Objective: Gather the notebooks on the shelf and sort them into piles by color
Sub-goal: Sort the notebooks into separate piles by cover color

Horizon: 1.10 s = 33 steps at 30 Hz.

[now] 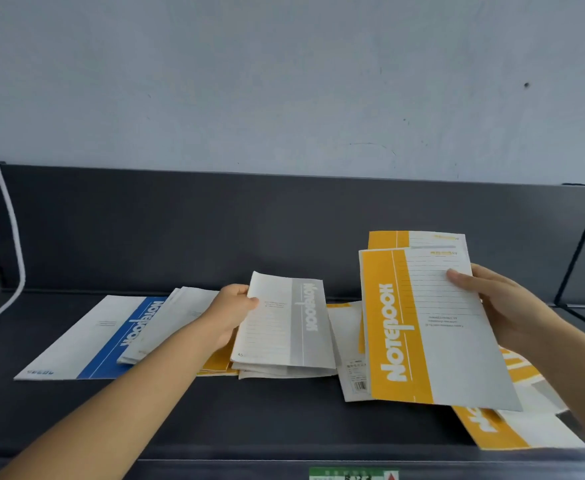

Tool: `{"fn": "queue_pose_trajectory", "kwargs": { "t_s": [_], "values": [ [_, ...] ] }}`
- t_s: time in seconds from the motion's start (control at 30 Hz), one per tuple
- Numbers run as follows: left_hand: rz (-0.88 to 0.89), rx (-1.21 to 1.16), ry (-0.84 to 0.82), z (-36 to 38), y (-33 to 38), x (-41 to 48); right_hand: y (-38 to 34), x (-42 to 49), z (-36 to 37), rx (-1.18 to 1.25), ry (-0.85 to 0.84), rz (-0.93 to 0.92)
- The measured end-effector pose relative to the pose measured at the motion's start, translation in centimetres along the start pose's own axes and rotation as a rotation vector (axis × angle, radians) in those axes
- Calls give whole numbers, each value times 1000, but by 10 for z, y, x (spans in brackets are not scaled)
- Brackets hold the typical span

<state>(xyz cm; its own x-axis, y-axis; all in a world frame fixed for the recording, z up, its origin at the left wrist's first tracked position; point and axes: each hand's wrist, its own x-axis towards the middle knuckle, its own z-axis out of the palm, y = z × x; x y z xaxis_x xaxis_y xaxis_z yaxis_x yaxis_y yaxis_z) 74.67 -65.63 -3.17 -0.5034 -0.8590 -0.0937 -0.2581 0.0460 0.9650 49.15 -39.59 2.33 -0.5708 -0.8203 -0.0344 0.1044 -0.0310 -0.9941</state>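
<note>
My left hand [230,311] grips a small stack of grey notebooks [284,327] by its left edge, lifted a little off the dark shelf [215,403]. My right hand [495,303] holds two yellow notebooks [422,327] by their right edge, raised above the shelf. A blue notebook [93,337] lies flat at the left, with more grey notebooks [170,320] overlapping its right side. Another yellow notebook [505,427] lies at the front right, partly hidden. A yellow notebook [215,367] shows under my left wrist. A white notebook back [350,344] lies between the two held stacks.
The shelf has a dark back panel [284,230] and a pale wall above. A white cable [10,244] hangs at the far left. A green and red label [353,474] sits on the shelf's front edge. A dark divider [582,244] bounds the right end.
</note>
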Motion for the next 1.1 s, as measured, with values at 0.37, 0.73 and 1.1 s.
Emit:
{"fn": "queue_pose_trajectory", "kwargs": {
  "t_s": [0.37,0.73,1.1],
  "values": [
    [271,352,-12,26,10,-17,19,-2,29,103,-12,-14],
    [225,97,-148,18,37,-53,30,13,84,41,-37,-99],
    [146,342,-263,-4,23,-53,39,17,91,-43,-42,-106]
  ]
}}
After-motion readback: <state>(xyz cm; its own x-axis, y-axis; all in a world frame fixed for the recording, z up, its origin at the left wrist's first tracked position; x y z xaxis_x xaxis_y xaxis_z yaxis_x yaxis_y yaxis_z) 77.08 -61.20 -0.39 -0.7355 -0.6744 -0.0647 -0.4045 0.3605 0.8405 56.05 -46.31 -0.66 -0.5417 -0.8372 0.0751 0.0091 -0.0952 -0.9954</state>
